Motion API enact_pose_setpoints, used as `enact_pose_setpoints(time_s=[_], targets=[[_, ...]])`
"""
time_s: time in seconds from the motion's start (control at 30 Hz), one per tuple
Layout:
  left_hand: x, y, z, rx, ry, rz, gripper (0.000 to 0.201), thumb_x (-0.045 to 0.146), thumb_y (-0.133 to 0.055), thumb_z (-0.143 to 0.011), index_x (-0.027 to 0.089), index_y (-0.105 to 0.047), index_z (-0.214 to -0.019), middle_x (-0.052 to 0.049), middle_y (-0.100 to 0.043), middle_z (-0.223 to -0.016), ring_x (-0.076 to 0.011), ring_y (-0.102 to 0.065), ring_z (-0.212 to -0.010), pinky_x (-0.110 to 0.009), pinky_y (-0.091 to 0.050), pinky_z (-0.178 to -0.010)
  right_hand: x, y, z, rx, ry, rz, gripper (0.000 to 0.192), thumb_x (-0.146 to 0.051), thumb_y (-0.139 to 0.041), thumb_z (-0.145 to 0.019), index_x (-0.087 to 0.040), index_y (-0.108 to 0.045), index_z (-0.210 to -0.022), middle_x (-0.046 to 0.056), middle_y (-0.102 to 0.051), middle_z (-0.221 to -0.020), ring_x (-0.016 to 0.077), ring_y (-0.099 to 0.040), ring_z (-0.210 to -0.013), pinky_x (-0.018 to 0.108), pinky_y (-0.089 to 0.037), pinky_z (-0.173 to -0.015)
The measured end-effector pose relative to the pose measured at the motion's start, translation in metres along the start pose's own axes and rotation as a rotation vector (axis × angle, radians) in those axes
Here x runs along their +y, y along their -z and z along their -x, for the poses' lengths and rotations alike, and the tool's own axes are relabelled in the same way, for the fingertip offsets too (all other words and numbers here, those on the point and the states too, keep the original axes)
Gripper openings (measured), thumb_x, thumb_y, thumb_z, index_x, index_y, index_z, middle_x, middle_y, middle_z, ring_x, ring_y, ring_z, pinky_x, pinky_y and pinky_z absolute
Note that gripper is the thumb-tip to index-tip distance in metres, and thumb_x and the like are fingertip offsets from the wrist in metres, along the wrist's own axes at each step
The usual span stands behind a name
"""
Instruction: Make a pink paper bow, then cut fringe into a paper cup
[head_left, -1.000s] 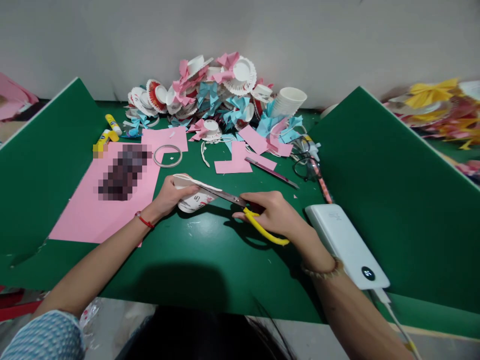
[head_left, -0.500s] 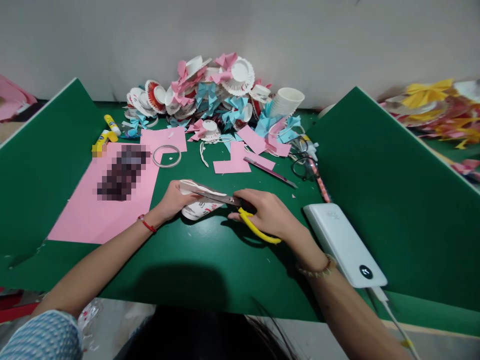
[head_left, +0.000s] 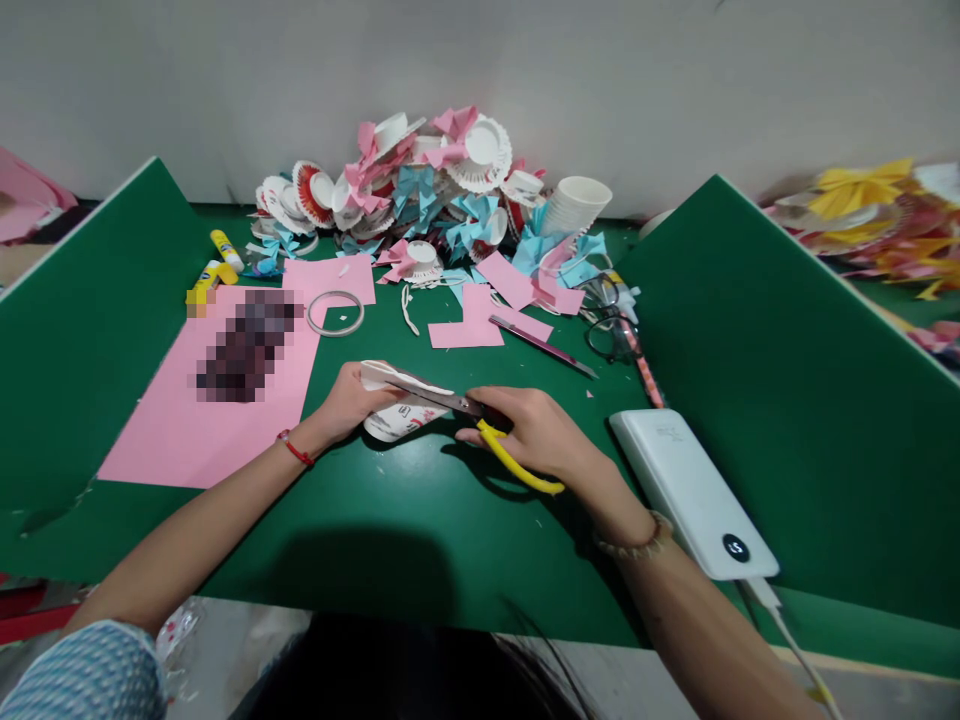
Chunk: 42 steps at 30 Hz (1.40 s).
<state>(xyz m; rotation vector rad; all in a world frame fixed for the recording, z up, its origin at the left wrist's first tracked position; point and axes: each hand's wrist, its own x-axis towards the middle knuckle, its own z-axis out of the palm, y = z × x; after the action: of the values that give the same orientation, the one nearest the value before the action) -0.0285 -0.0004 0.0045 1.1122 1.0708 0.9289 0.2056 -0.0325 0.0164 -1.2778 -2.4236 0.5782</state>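
Note:
My left hand [head_left: 351,402] pinches a white paper cup [head_left: 394,424] with printed marks, tilted over the green table. In my right hand [head_left: 525,420] are scissors [head_left: 520,470] with yellow handles, their blades pointing left along the cup's upper edge. The blades overlap the cup; whether they bite into the paper I cannot tell. Beyond the hands lie a purple craft knife [head_left: 541,346] and cut pieces of pink paper [head_left: 480,318]. A tape ring [head_left: 334,314] rests behind my left hand.
Paper-cup hats with pink and blue bows [head_left: 420,195] are heaped against the wall, beside stacked white cups [head_left: 576,203]. Glue sticks [head_left: 225,250] and a large pink sheet [head_left: 165,430] lie left. Glasses [head_left: 611,335] and a cabled power bank [head_left: 690,490] lie right. Green dividers [head_left: 795,380] flank the table.
Hardly anything differs. My right hand sits slightly lower, and the scissors and cup keep nearly the same position. The whole view has shifted a little.

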Motion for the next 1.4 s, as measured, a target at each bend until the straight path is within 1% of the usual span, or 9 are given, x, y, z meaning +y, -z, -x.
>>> enact_pose_setpoints(time_s=[0.23, 0.47, 0.87, 1.03, 1.23, 1.4], targets=[[0.0009, 0.0001, -0.0003, -0.037, -0.029, 0.010, 0.019, 0.018, -0.075, -0.053, 0.010, -0.070, -0.069, 0.000, -0.066, -0.065, -0.0084, -0.056, -0.060, -0.019, -0.042, -0.055, 0.0000, -0.0001, 0.0002, 0.006, 0.015, -0.009, 0.049, -0.062, -0.046, -0.088, -0.016, -0.060, -0.085, 0.004, -0.058, -0.064, 0.0135, -0.044, -0.053, 0.023, -0.030, -0.054], [0.0032, -0.0010, 0.0012, 0.000, 0.014, -0.020, 0.022, 0.021, -0.075, -0.050, 0.009, -0.068, -0.068, -0.001, -0.064, -0.062, -0.0084, -0.054, -0.057, -0.020, -0.041, -0.054, -0.0010, 0.0007, 0.0000, 0.007, 0.015, -0.011, 0.049, -0.063, -0.045, -0.088, -0.017, -0.058, -0.078, 0.001, -0.053, -0.059, 0.0116, -0.038, -0.051, 0.023, -0.028, -0.052], [0.0024, -0.0010, 0.0014, -0.007, 0.034, 0.010, 0.024, 0.021, -0.077, -0.049, 0.008, -0.067, -0.067, 0.000, -0.063, -0.059, -0.0069, -0.052, -0.054, -0.019, -0.040, -0.052, 0.0007, 0.0021, 0.0005, 0.022, 0.040, -0.001, 0.047, -0.060, -0.047, -0.088, -0.016, -0.057, -0.074, 0.001, -0.052, -0.058, 0.0112, -0.037, -0.050, 0.023, -0.027, -0.051], [0.0034, -0.0020, 0.0019, -0.020, 0.028, 0.024, 0.023, 0.022, -0.077, -0.050, 0.009, -0.066, -0.066, 0.002, -0.062, -0.058, -0.0058, -0.051, -0.052, -0.018, -0.039, -0.050, 0.0012, 0.0026, 0.0010, 0.031, 0.046, 0.033, 0.047, -0.060, -0.047, -0.088, -0.016, -0.059, -0.076, 0.002, -0.055, -0.059, 0.0123, -0.041, -0.051, 0.023, -0.027, -0.051], [0.0008, -0.0006, 0.0011, -0.045, 0.036, 0.046, 0.026, 0.023, -0.079, -0.050, 0.009, -0.066, -0.068, 0.000, -0.065, -0.063, -0.0068, -0.055, -0.055, -0.018, -0.042, -0.052, 0.0009, 0.0047, 0.0021, 0.021, 0.034, 0.060, 0.048, -0.060, -0.046, -0.089, -0.016, -0.062, -0.079, 0.005, -0.061, -0.062, 0.0143, -0.047, -0.052, 0.024, -0.029, -0.052], [-0.0011, 0.0008, 0.0013, -0.062, 0.000, -0.004, 0.023, 0.022, -0.079, -0.052, 0.010, -0.064, -0.066, 0.001, -0.063, -0.061, -0.0067, -0.053, -0.054, -0.018, -0.041, -0.051, -0.0005, 0.0070, 0.0023, 0.006, 0.011, 0.090, 0.048, -0.061, -0.047, -0.088, -0.015, -0.062, -0.091, 0.010, -0.068, -0.076, 0.0190, -0.057, -0.064, 0.026, -0.032, -0.056]])
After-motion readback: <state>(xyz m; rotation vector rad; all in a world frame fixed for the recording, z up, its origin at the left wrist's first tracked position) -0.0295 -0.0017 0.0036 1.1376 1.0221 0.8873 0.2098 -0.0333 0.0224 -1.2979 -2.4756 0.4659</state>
